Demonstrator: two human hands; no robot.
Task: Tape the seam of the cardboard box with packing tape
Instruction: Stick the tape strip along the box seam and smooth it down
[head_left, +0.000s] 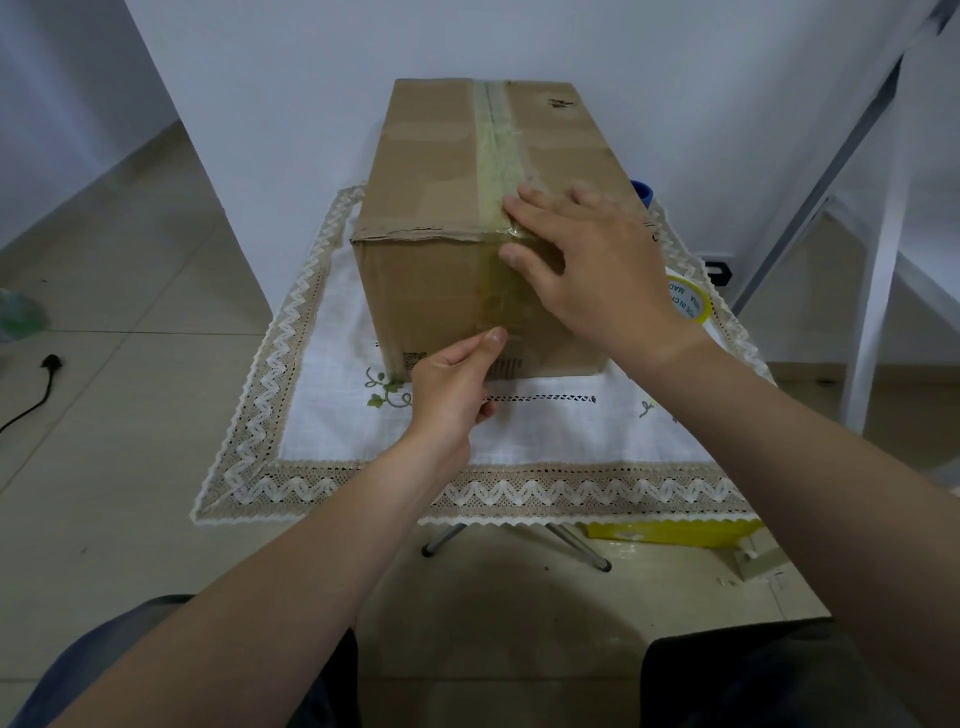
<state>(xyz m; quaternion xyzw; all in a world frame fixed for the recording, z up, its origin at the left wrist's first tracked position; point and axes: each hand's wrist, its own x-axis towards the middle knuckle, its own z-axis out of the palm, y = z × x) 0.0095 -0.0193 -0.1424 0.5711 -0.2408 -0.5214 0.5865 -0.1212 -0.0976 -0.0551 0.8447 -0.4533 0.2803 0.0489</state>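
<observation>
Small table with a lace-edged cloth; the cardboard box sits mid-table toward the far edge. Brown, dented near top edge, tape strip already along the top seam and folded down the near face. Step looks like pressing down the tape end. Right hand open, flat on the top near corner, thumb on the front face. Left hand loosely curled, thumb tip pressing the tape's lower end. Next: probably rub it flat. Tape roll at right edge.
</observation>
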